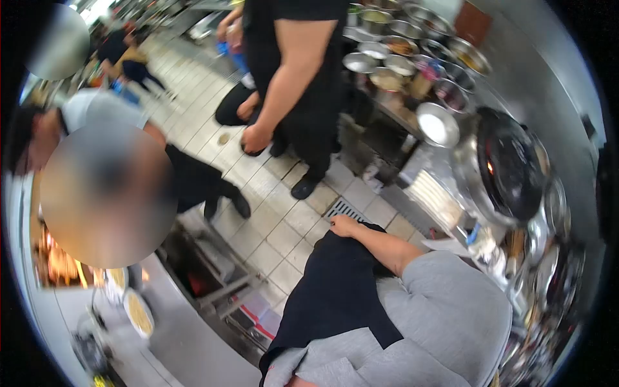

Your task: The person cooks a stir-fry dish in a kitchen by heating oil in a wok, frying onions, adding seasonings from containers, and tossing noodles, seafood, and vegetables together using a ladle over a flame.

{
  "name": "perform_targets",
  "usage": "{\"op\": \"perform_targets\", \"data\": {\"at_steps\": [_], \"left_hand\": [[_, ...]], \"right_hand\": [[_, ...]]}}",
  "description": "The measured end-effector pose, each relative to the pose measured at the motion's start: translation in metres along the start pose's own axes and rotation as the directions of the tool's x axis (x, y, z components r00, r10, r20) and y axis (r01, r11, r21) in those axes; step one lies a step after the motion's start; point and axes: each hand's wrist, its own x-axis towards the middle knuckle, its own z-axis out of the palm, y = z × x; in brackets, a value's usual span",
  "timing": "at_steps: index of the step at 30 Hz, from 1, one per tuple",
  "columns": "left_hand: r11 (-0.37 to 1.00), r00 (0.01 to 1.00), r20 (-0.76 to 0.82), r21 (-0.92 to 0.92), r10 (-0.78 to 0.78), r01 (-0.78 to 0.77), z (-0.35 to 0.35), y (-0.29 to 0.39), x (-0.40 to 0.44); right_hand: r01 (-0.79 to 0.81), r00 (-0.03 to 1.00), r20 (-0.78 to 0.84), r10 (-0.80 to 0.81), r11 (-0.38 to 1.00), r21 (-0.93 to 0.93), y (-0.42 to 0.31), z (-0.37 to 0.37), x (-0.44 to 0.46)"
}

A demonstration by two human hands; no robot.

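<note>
My right hand is at the upper edge of my black apron, its fingers closed on the cloth. The bare forearm reaches there from a grey short sleeve at the right. A small patch of skin shows at the bottom edge, but my left hand is out of view. Beyond my right hand lies a floor drain grate in the tiles.
Ahead stands a person in black; another in a light shirt leans at the left. Metal bowls and a large wok are at the right. Oval plates sit on the left steel counter.
</note>
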Motion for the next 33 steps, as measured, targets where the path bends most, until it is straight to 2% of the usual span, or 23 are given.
{"op": "perform_targets", "data": {"at_steps": [3, 5, 7, 8, 9, 11, 13, 15, 17, 19, 21, 23, 27, 30, 33], "left_hand": [[0.989, 0.993, 0.106, 0.128, 0.055, -0.068, -0.029, 0.017, 0.032], [0.973, 0.981, 0.17, 0.193, 0.093, -0.125, -0.042, 0.031, 0.051], [0.952, 0.964, 0.231, 0.243, 0.131, -0.187, -0.05, 0.04, 0.068], [0.936, 0.952, 0.265, 0.272, 0.152, -0.225, -0.051, 0.045, 0.076], [0.912, 0.934, 0.313, 0.305, 0.175, -0.273, -0.054, 0.049, 0.085], [0.877, 0.904, 0.377, 0.34, 0.202, -0.338, -0.052, 0.058, 0.096], [0.842, 0.873, 0.436, 0.369, 0.218, -0.395, -0.045, 0.064, 0.102], [0.815, 0.842, 0.489, 0.377, 0.227, -0.439, -0.034, 0.071, 0.101], [0.782, 0.81, 0.535, 0.389, 0.238, -0.487, -0.021, 0.083, 0.093], [0.754, 0.787, 0.564, 0.397, 0.25, -0.524, -0.011, 0.093, 0.084], [0.721, 0.772, 0.582, 0.416, 0.258, -0.554, 0.0, 0.105, 0.072], [0.706, 0.772, 0.582, 0.432, 0.257, -0.561, 0.009, 0.111, 0.069], [0.761, 0.8, 0.552, 0.407, 0.236, -0.505, 0.018, 0.104, 0.098], [0.757, 0.822, 0.519, 0.433, 0.234, -0.489, 0.025, 0.104, 0.091], [0.763, 0.843, 0.493, 0.453, 0.217, -0.462, 0.04, 0.109, 0.07]], "right_hand": [[-0.151, 0.985, -0.076, 0.154, 0.987, 0.05, 0.064, -0.007, -0.047], [-0.215, 0.959, -0.191, 0.209, 0.977, -0.013, 0.132, 0.019, -0.085], [-0.408, 0.873, -0.285, 0.395, 0.913, 0.017, 0.16, 0.03, -0.15], [-0.552, 0.796, -0.206, 0.57, 0.822, 0.14, 0.169, 0.036, -0.189], [-0.691, 0.669, -0.103, 0.736, 0.668, 0.278, 0.178, 0.059, -0.239], [-0.687, 0.673, -0.212, 0.709, 0.705, 0.177, 0.189, 0.111, -0.292], [-0.672, 0.699, -0.219, 0.681, 0.73, 0.124, 0.21, 0.19, -0.336], [-0.627, 0.769, -0.19, 0.61, 0.778, -0.043, 0.229, 0.285, -0.369], [-0.208, 0.888, -0.388, 0.247, 0.968, 0.139, 0.277, 0.407, -0.414], [-0.41, 0.81, -0.183, 0.557, 0.762, 0.501, 0.22, 0.398, -0.43], [-0.455, 0.735, -0.057, 0.675, 0.554, 0.698, 0.195, 0.382, -0.43], [-0.4, 0.695, -0.006, 0.719, 0.393, 0.828, 0.184, 0.357, -0.423], [-0.171, 0.665, 0.01, 0.746, 0.139, 0.975, 0.199, 0.317, -0.421], [-0.121, 0.653, -0.007, 0.757, 0.114, 0.986, 0.23, 0.279, -0.425], [-0.205, 0.626, -0.06, 0.778, 0.238, 0.949, 0.269, 0.229, -0.427]]}}
